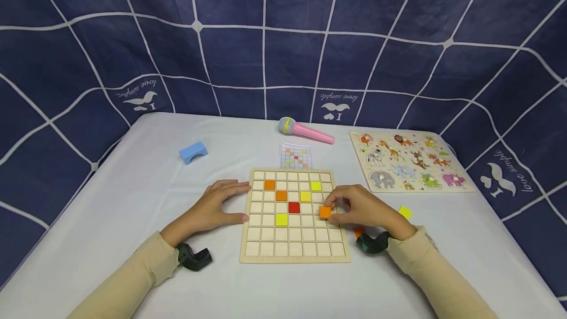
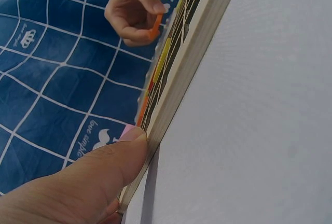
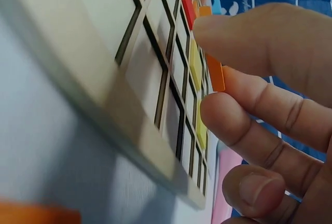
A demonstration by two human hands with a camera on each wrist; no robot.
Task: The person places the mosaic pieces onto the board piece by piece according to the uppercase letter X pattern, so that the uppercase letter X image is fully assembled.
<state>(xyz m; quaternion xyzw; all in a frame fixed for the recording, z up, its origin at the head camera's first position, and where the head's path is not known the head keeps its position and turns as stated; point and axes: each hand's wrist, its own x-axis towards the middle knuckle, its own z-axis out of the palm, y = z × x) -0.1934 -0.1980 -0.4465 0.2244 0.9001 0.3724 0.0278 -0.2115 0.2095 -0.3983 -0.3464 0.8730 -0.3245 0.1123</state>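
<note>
**Right hand (image 1: 364,207) pinches an orange square tile (image 1: 325,212) at the pale wooden grid board (image 1: 295,260)**

Head view: the tile is at the board's right side, thumb and fingertips closed on it. The left hand (image 1: 216,206), thumb and forefinger spread, touches the board's left edge, grasping no tile. Red, orange and yellow tiles (image 1: 305,196) sit in the board's cells. Just beyond the board lies a printed paper pattern card (image 1: 296,157), then a pink toy microphone (image 1: 312,133); a blue arched block (image 1: 193,152) is beyond its left corner, a wooden animal puzzle (image 1: 412,161) beyond its right. The navy checked cloth (image 1: 292,58) reads "love simple", upside down.

Left wrist view: unlike the head view, it shows the board's thick side edge, the left thumb against it.

Right wrist view: the tile appears nearly edge-on between thumb and forefinger; the outer fingers bend inward.
</note>
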